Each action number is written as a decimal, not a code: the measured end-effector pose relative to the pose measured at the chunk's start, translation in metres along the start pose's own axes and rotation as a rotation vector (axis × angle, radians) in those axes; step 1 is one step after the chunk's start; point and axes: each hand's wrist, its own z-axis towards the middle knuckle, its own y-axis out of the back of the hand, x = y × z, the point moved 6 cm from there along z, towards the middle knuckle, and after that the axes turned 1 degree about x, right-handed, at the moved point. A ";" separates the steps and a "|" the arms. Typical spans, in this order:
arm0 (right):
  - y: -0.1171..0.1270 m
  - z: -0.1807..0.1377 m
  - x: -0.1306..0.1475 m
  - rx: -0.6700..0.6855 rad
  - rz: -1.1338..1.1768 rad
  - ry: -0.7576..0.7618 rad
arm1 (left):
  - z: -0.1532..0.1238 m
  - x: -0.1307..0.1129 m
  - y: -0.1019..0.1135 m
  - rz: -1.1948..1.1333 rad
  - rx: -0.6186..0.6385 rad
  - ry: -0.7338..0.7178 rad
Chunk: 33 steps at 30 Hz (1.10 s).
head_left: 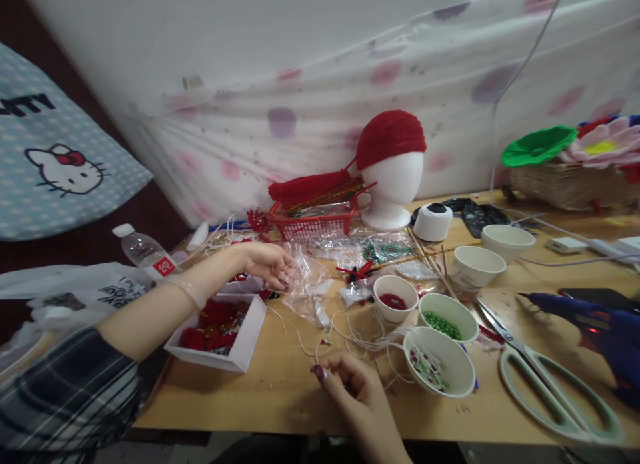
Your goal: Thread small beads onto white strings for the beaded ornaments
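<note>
My right hand [356, 387] is low over the table's front, its thumb and fingertips pinched on a thin white cord [306, 347]. A few small red and green beads [326, 343] sit on the cord just above those fingertips. My left hand [273, 264] reaches out over the table with bent fingers, in front of a crinkled clear plastic bag [306, 291]. Whatever its fingertips hold is too small or hidden to make out. Loose white cord lies in loops from the right hand toward a white bowl [463, 367] with cord and beads inside.
Bowls of red beads [393, 301] and green beads [443, 325] stand right of centre. Scissors [543, 377] and a blue glue gun [595, 331] lie at right. A white box [255, 334] sits left. Behind are a red basket [317, 225] and a mannequin head [400, 184].
</note>
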 end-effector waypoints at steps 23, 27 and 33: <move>0.000 -0.002 0.004 -0.132 0.022 -0.021 | 0.038 0.006 -0.024 0.574 -0.255 -0.212; 0.004 0.002 0.010 -0.168 0.024 0.025 | 0.040 0.001 -0.037 0.646 -0.241 -0.304; 0.003 0.003 0.015 -0.155 0.031 0.074 | 0.047 -0.001 -0.052 0.662 -0.212 -0.408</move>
